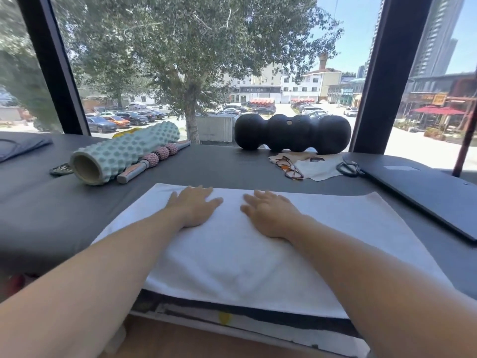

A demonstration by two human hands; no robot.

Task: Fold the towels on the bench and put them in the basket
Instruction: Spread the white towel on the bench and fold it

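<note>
Both hands lie flat and open on a white towel (232, 254) spread on the dark bench (51, 215), gripping nothing.

From the left: a dark remote-like object (60, 169) sits just beside a pale green knobbed foam roller (124, 153), with a pink-and-grey massage stick (154, 157) lying along the roller's right side. The left hand (193, 206) presses palm down on the towel's far half, fingers spread; the right hand (268, 214) does the same near it, the two apart. Behind them, by the window, rests a black four-lobed roller (293, 136). Right of that, brown-framed glasses (289, 167) lie on a cream cloth (317, 166), then black scissors (348, 168), then a closed dark laptop (426, 187). No basket shows.
</note>
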